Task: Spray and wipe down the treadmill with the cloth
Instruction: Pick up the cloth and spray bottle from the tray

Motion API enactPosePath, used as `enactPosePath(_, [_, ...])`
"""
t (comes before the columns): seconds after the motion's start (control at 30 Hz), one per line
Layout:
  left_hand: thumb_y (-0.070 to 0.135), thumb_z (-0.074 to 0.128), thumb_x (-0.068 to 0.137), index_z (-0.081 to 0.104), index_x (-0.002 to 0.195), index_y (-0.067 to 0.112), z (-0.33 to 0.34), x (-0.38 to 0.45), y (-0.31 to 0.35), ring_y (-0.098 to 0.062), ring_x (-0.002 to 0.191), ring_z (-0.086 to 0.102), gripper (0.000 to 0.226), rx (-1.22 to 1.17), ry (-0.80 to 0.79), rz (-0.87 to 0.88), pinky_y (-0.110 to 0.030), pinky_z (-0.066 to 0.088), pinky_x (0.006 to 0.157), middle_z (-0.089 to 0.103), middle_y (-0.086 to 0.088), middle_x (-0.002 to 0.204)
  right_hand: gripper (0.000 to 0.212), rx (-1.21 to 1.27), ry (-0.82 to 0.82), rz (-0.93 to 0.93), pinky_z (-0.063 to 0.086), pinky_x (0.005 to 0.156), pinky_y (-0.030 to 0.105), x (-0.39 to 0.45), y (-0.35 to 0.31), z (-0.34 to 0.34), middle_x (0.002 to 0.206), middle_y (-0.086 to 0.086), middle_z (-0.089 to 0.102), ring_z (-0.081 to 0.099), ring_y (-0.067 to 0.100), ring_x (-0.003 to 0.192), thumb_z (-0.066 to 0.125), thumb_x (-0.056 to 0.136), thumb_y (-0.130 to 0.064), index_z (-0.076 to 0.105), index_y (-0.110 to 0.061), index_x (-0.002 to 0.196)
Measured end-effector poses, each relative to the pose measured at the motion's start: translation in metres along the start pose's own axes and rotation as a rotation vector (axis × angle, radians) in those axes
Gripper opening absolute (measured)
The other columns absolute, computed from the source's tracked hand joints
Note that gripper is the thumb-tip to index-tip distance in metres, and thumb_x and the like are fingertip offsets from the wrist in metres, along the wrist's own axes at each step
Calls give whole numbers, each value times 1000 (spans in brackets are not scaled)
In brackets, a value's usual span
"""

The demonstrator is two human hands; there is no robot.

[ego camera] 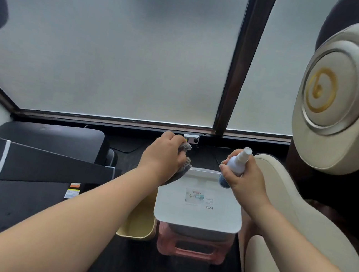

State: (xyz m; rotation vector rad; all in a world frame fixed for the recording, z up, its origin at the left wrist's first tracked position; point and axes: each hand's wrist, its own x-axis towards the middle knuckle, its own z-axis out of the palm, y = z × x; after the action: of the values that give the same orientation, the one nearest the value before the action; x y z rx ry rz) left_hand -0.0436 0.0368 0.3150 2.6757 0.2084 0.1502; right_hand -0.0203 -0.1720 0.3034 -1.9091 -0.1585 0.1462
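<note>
My left hand (162, 156) grips a grey cloth (182, 165), bunched up and hanging below the fingers. My right hand (243, 179) holds a small blue spray bottle (235, 166) with a white nozzle, tilted up and to the right. Both hands hover above a white lid (199, 209). The black treadmill (23, 170) lies at the left, its deck running toward me and its motor cover near the window.
The white lid tops a grey bin standing on a pink stool (192, 248). A yellow basket (139, 222) stands left of the stool. A cream massage chair (328, 128) fills the right side. Frosted glass panels (118, 41) with a dark frame stand ahead.
</note>
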Motion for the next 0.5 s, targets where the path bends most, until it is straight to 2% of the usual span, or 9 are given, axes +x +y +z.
enactPosePath(0.13, [31,50,93,58,116,21,-25,-25,9,-24,94,56,27,-15,32,-62,-34,49,76,53,-2,117,19,15,-24,-55,44,53,7,-14,-18,-7,80,1,61,55,-7,60,68,89,-3,53,-5,100])
enactPosePath(0.23, [30,50,93,59,115,22,-41,-49,14,-23,95,56,25,-40,76,-120,-32,47,77,53,-3,120,23,12,-49,-113,44,59,8,-27,-26,-11,80,-3,60,56,3,66,72,87,-5,53,-9,99])
enactPosePath(0.33, [30,50,93,58,117,23,-59,-77,17,-22,96,56,26,-68,124,-179,-32,47,78,52,-1,120,28,20,-101,-166,44,68,17,-41,-34,-11,81,1,60,54,13,71,74,86,-9,51,-15,100])
enactPosePath(0.43, [30,49,93,57,116,23,-77,-106,15,-21,92,55,26,-57,159,-230,-33,47,75,52,0,117,31,28,-179,-224,44,68,17,-59,-47,-4,83,3,58,52,14,71,74,87,-10,50,-22,101])
enactPosePath(0.5, [31,49,92,58,113,23,-91,-128,10,-21,89,55,24,-48,177,-262,-34,48,75,53,-1,113,33,31,-219,-246,45,72,25,-71,-57,5,84,3,57,53,16,73,75,87,-12,50,-21,107])
